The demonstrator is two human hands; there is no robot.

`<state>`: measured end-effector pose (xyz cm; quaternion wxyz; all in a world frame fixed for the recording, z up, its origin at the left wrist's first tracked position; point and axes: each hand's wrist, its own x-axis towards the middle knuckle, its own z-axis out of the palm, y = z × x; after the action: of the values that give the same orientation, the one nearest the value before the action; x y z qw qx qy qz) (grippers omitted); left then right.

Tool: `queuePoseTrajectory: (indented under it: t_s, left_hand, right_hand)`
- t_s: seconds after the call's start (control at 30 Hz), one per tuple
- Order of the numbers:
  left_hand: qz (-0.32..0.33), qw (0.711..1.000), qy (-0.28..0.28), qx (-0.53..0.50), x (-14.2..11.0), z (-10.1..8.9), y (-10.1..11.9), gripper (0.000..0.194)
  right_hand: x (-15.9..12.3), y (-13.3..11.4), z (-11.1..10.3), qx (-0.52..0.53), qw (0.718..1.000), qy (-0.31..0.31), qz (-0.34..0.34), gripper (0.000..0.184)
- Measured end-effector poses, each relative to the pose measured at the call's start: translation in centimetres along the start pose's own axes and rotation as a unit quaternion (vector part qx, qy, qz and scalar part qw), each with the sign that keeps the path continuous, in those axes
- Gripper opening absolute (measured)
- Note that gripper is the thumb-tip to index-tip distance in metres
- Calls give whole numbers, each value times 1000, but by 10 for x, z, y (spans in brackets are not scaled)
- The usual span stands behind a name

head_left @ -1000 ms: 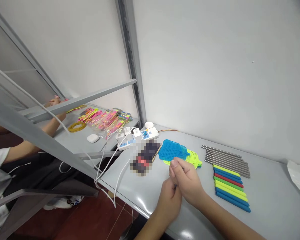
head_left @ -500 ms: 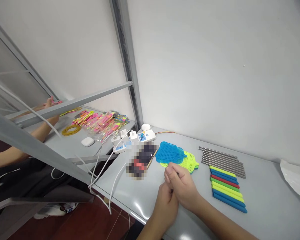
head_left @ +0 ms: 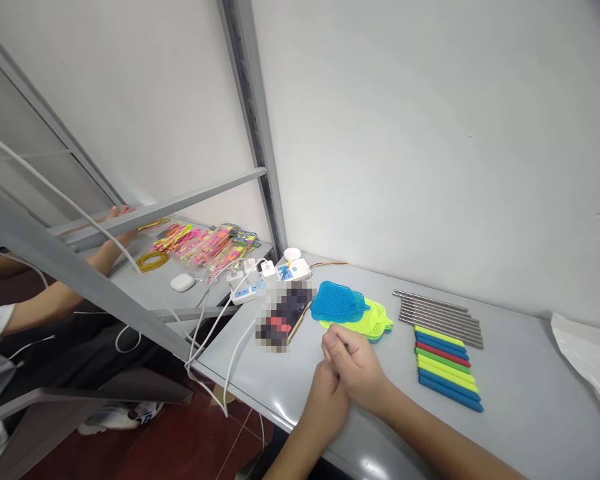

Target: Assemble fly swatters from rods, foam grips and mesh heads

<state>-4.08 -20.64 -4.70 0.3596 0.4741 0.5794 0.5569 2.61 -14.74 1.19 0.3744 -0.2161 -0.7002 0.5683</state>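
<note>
Blue mesh paddles [head_left: 335, 300] at twelve o'clock from our closed fingers [head_left: 335, 350] could skid if bumped; can't tell what we've got inside.

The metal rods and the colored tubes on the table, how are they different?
The metal rods are plain gray, while the colored tubes are yellow-green, blue, red and green. The metal rods look skinnier; the colored tubes look fatter. The metal rods lie closer to the wall, and the colored tubes lie nearer the table's front edge.
Both are long and straight, lying side by side in a slanted group.
</note>
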Motion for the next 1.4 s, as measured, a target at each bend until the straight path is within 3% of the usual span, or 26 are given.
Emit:
queuePoseTrajectory:
  t_s: [0.13, 0.23, 0.33, 0.43, 0.6, 0.77, 0.87, 1.0, 1.1, 1.2, 1.4]
  left_hand:
    - [-1, 1000, -5, 5, -1, -1, 6, 24]
    - [6, 999, -36, 9, 1, -3, 10, 20]
    - [2, 997, -53, 49, 2, -5, 10, 22]
    - [4, 993, -67, 99, 1, -8, 11, 26]
    - [74, 977, -97, 173, -2, -14, 26, 23]
    - [183, 945, -89, 255, -2, -18, 27, 25]
    - [202, 937, -87, 271, -2, -17, 21, 25]
    - [182, 944, -106, 253, -2, -15, 21, 28]
    - [132, 947, -146, 252, 0, -15, 30, 29]
    - [87, 946, -178, 256, 3, -15, 41, 23]
    - [92, 961, -144, 215, 10, -11, 37, 17]
  right_hand:
    - [-4, -5, 0, 1, 1000, -3, -7, 39]
    - [2, -10, -8, 95, 994, 41, 21, 39]
    - [12, -23, -26, 243, 965, 90, 38, 39]
    - [20, -39, -48, 318, 937, 139, 27, 38]
    - [26, -55, -72, 369, 910, 183, 55, 34]
    - [29, -52, -77, 403, 889, 195, 96, 31]
    - [31, -49, -76, 410, 885, 197, 102, 30]
    - [32, -48, -79, 404, 888, 195, 102, 30]
    - [32, -48, -79, 380, 900, 191, 97, 31]
    - [30, -44, -70, 333, 924, 166, 90, 34]
    - [14, -30, -36, 123, 989, 73, 32, 39]
